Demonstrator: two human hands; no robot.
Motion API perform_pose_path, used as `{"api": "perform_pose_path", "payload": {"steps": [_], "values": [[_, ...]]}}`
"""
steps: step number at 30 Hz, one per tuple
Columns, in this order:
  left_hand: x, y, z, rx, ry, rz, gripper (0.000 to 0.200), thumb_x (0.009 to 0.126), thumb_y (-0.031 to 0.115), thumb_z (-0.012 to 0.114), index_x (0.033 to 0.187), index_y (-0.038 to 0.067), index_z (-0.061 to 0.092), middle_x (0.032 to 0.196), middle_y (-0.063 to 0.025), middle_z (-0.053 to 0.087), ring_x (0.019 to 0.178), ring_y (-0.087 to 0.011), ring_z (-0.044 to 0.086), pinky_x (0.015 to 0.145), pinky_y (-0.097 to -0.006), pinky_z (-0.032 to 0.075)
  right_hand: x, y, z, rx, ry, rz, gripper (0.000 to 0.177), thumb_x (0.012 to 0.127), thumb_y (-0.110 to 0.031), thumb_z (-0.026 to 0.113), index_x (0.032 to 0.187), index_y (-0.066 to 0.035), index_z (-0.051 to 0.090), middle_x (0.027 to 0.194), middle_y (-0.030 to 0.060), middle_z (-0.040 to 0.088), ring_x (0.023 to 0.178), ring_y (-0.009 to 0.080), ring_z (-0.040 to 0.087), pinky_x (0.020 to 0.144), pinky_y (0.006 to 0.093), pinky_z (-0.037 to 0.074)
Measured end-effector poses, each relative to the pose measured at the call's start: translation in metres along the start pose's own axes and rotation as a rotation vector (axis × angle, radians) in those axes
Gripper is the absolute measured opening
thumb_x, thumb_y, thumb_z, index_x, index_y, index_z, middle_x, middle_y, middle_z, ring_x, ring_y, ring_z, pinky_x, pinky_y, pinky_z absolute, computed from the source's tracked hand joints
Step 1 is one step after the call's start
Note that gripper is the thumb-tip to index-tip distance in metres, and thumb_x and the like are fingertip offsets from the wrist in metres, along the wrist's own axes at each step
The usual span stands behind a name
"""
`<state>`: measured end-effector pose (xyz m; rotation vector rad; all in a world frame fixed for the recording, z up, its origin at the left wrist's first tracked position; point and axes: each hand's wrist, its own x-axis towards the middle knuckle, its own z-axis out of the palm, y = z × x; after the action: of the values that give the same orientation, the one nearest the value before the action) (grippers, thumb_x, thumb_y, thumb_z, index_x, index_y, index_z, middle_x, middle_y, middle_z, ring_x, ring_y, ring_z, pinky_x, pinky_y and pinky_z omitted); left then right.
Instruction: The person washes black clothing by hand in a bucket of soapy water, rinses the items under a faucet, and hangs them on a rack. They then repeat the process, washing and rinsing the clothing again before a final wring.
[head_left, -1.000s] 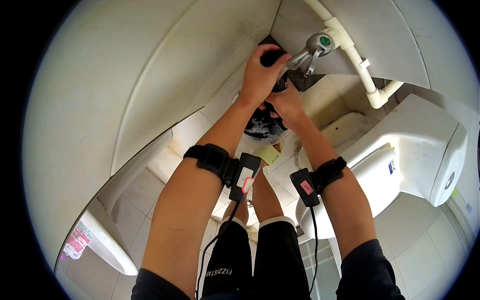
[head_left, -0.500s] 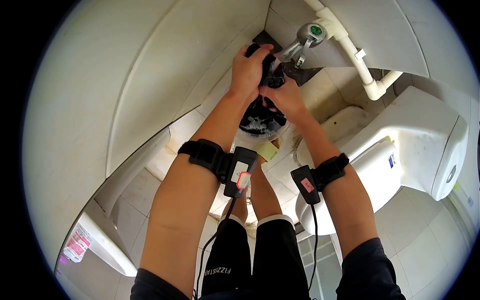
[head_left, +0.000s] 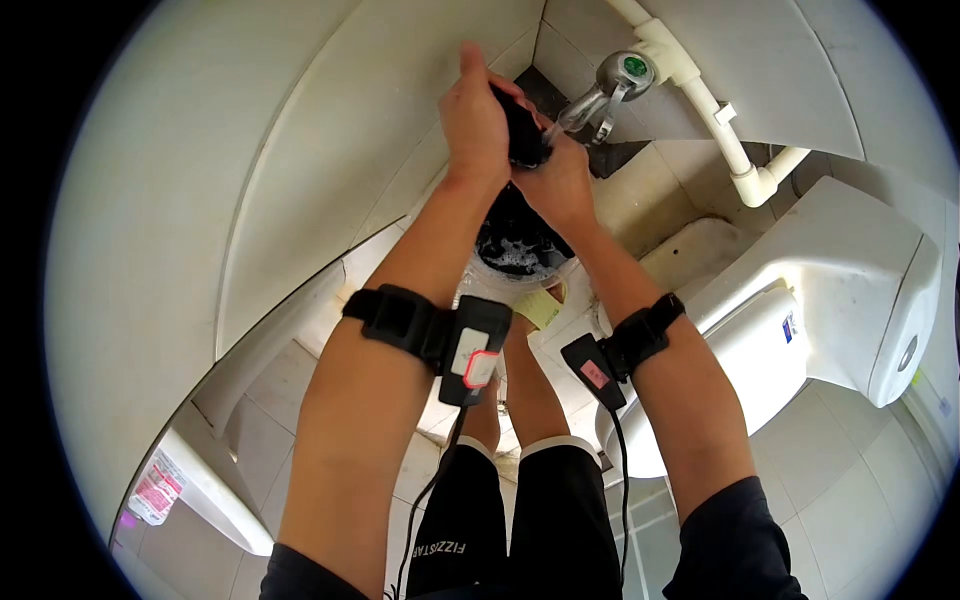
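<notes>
White tiled walls [head_left: 300,150] close in a bathroom corner, with a toilet [head_left: 850,290] to the right and a white pipe [head_left: 715,110] running down to a metal tap [head_left: 600,95]. I have both hands raised to the spout. My left hand [head_left: 478,115] has its grip pressed together around a dark cloth [head_left: 520,135], fingers wrapped over the top of the bundle. My right hand [head_left: 560,185] sits just below and touching it. Its back is turned to me and the fingers are hidden, but its grip looks clenched on the lower end of the same cloth. So the cloth is up in the air, bunched between the two hands and right beside the mouth of the tap. Something glints between spout and cloth, but I cannot tell for certain that water is running.

Under the hands stands a clear basin [head_left: 500,278] holding more dark fabric with suds on it. A black band with a small box is strapped to each of my forearms, the left band [head_left: 395,318] and the right band [head_left: 640,330].

I judge the step to be rinsing and squeezing the cloth at the tap, over the basin. The next move calls for a firm twist with both hands turning opposite ways. The bundle should stay over the basin so drips land inside, and knuckles need to stay clear of the spout.
</notes>
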<state>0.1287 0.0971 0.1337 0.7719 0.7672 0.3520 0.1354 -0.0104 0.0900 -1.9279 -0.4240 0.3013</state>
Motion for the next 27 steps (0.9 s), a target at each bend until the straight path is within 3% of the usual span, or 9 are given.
{"api": "perform_pose_path", "payload": {"steps": [5,11,12,13,16,20,22,26,27], "values": [[-0.009,0.021,-0.002,0.523,-0.196,0.367,0.037,0.095,0.035,0.047,0.083,0.002,0.057,0.078,-0.0077,0.059,0.075,-0.0192,0.057,0.07,-0.0295,0.045,0.013,-0.028,-0.018,-0.118,-0.049,0.016,0.025,0.067,-0.016,0.071,0.085,0.001,0.064,0.075,0.0215,0.063,0.077,0.037,0.063,0.067,0.0387,0.05],[-0.055,0.06,0.026,1.025,-0.425,1.067,0.015,0.083,0.015,0.065,0.087,0.001,0.061,0.083,-0.0087,0.063,0.081,-0.0176,0.059,0.076,-0.0266,0.045,-0.005,0.012,-0.027,0.124,-0.092,-0.009,0.021,0.071,-0.015,0.068,0.081,0.001,0.061,0.066,0.0115,0.061,0.063,0.0243,0.062,0.058,0.0363,0.048],[-0.059,0.059,0.033,1.059,-0.45,1.006,0.015,0.079,0.012,0.068,0.086,0.001,0.061,0.082,-0.0087,0.063,0.078,-0.0169,0.06,0.074,-0.0257,0.046,-0.002,-0.002,-0.029,0.227,-0.107,-0.136,0.02,0.073,-0.016,0.068,0.08,0.001,0.06,0.064,0.0072,0.059,0.058,0.0195,0.06,0.053,0.0349,0.046],[-0.064,0.059,0.036,1.093,-0.475,0.939,0.016,0.076,0.009,0.071,0.086,0.001,0.061,0.081,-0.0087,0.063,0.075,-0.0161,0.06,0.071,-0.0248,0.046,-0.011,-0.018,-0.044,0.259,-0.332,0.674,0.02,0.074,-0.019,0.068,0.078,-0.002,0.06,0.063,0.0021,0.055,0.051,0.0135,0.054,0.044,0.03,0.04],[-0.054,0.062,0.034,1.082,-0.514,0.98,0.015,0.077,0.01,0.07,0.086,0.001,0.061,0.079,-0.0081,0.063,0.069,-0.0147,0.059,0.068,-0.0248,0.047,-0.025,-0.03,-0.058,0.28,-0.39,0.901,0.022,0.073,-0.024,0.071,0.079,-0.005,0.06,0.064,0.0003,0.056,0.048,0.0097,0.052,0.038,0.0254,0.034],[-0.048,0.072,0.023,1.068,-0.638,0.894,0.014,0.079,0.009,0.069,0.089,0.002,0.063,0.081,-0.0068,0.064,0.074,-0.0143,0.06,0.07,-0.0247,0.047,-0.059,-0.036,-0.08,0.581,-0.475,1.056,0.021,0.076,-0.025,0.069,0.085,-0.009,0.057,0.069,-0.0001,0.051,0.044,0.0088,0.044,0.037,0.0211,0.02],[-0.057,0.064,0.015,0.942,-0.556,0.572,0.026,0.086,0.02,0.063,0.106,0.004,0.059,0.099,-0.008,0.063,0.09,-0.017,0.059,0.079,-0.028,0.046,-0.075,-0.042,-0.094,0.715,-0.511,1.071,0.02,0.077,-0.022,0.068,0.084,-0.007,0.058,0.066,0.0014,0.053,0.046,0.0101,0.046,0.036,0.0225,0.024],[-0.091,0.009,-0.028,0.418,-0.289,0.244,0.044,0.092,0.035,0.054,0.125,0.007,0.047,0.118,-0.0092,0.055,0.105,-0.0219,0.054,0.089,-0.0329,0.042,-0.118,-0.052,-0.104,1.819,-0.72,1.156,0.027,0.084,-0.017,0.056,0.107,-0.006,0.047,0.072,0.0033,0.046,0.042,0.0106,0.036,0.035,0.0209,0.029],[-0.107,0.004,-0.027,0.063,-0.401,-0.156,0.045,0.092,0.039,0.052,0.127,0.011,0.045,0.117,-0.0079,0.053,0.104,-0.02,0.053,0.087,-0.0335,0.043,-0.13,-0.054,-0.097,2.073,-0.825,1.086,0.028,0.084,-0.018,0.055,0.108,-0.007,0.046,0.072,0.0036,0.043,0.042,0.0108,0.035,0.035,0.0216,0.031]]}}
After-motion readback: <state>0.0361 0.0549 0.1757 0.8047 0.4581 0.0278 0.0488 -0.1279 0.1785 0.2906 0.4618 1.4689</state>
